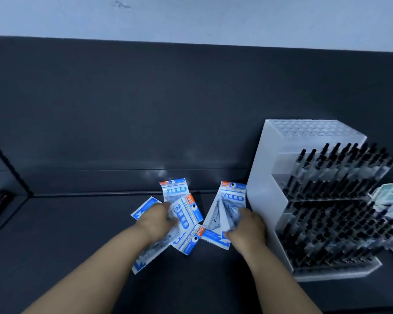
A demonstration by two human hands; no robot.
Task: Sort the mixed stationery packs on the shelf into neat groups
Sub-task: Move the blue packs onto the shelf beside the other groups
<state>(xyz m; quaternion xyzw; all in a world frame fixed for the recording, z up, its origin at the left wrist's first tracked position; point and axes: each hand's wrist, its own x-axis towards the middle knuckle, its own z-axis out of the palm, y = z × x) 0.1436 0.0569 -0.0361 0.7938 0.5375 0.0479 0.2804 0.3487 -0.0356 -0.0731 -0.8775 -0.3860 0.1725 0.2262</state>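
Note:
Several blue-and-white stationery packs lie fanned out on the dark shelf [82, 234]. My left hand [156, 219] grips a loose cluster of packs [184, 214] that point in different directions, one standing up behind [174, 189]. My right hand [247, 227] holds a second bunch of packs [227, 207] tilted upright, with another pack [213, 236] lying flat under it. The two bunches sit a little apart in the middle of the shelf.
A clear acrylic pen display [281, 177] full of black pens [340, 200] stands right beside my right hand. Pale green packs [390, 196] lie at the far right edge. A dark divider [9, 168] bounds the shelf on the left, with the back panel [145, 109] behind.

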